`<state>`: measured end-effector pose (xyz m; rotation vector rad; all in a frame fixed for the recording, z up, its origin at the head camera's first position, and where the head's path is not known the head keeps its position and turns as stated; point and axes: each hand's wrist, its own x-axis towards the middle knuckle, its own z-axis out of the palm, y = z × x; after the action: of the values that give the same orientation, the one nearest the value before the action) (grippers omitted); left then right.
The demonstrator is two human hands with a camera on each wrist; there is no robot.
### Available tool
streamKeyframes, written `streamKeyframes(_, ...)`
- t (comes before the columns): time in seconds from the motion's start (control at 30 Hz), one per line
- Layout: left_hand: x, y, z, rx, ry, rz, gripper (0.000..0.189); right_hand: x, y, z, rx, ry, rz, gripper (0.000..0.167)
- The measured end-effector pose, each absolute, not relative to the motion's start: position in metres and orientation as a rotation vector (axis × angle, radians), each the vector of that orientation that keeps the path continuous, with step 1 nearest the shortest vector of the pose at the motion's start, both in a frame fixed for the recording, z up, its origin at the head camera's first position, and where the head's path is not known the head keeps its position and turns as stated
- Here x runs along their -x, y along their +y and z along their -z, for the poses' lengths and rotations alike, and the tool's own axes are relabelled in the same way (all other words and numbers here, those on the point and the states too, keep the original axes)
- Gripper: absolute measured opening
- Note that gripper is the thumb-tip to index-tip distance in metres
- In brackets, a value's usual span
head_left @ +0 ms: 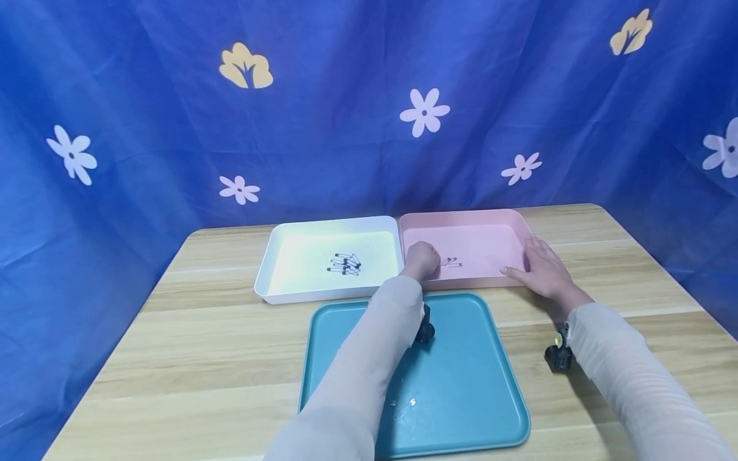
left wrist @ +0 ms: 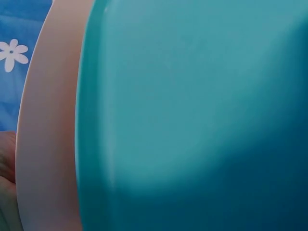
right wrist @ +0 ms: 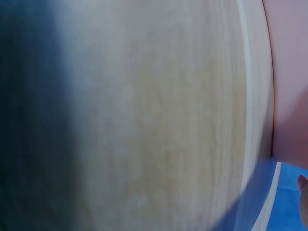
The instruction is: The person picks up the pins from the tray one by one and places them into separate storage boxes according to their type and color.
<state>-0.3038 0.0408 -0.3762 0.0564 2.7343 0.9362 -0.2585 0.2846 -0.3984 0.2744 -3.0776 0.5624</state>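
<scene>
My left hand (head_left: 422, 260) is low over the left part of the pink tray (head_left: 473, 282), its fingers curled and the fingertips hidden. I cannot tell whether it pinches anything. Right beside it lie a few small safety pins (head_left: 451, 262) on the pink tray's floor. My right hand (head_left: 544, 269) rests at that tray's front right corner, fingers stretched along the right wall and thumb over the front rim. In the left wrist view only part of the left hand (left wrist: 6, 178) shows, beyond the pink wall.
A white tray (head_left: 311, 296) with several dark-headed safety pins (head_left: 344, 264) stands left of the pink one. Nearer me lies a teal tray (head_left: 461, 384), holding a couple of shiny pins (head_left: 405, 408), under my left forearm. A blue flowered curtain (head_left: 323, 128) hangs behind the wooden table (head_left: 190, 358).
</scene>
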Motion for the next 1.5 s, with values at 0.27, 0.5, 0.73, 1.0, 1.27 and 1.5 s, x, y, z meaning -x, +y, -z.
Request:
streamKeyframes(0.27, 0.335, 0.044, 0.413, -0.210, 2.817, -0.800, 0.019, 0.259, 0.283, 0.398, -0.279, -3.076, -0.582, 0.097)
streamKeyframes(0.5, 0.325, 0.038, 0.404, -0.244, 2.874, -0.829, 0.013, 0.261, 0.280, 0.397, -0.294, -3.077, -0.579, 0.097)
streamKeyframes(0.73, 0.285, 0.025, 0.363, -0.181, 2.678, -1.163, 0.010, 0.261, 0.280, 0.398, -0.300, -3.074, -0.591, 0.098)
streamKeyframes(1.0, 0.264, 0.002, 0.343, -0.390, 2.756, -1.062, 0.014, 0.258, 0.282, 0.398, -0.282, -3.079, -0.608, 0.098)
streamKeyframes(1.27, 0.245, -0.028, 0.335, -0.358, 2.666, -1.066, 0.013, 0.255, 0.283, 0.396, -0.265, -3.091, -0.624, 0.098)
streamKeyframes(1.5, 0.227, -0.053, 0.332, -0.455, 2.652, -1.055, 0.011, 0.255, 0.282, 0.396, -0.280, -3.088, -0.624, 0.098)
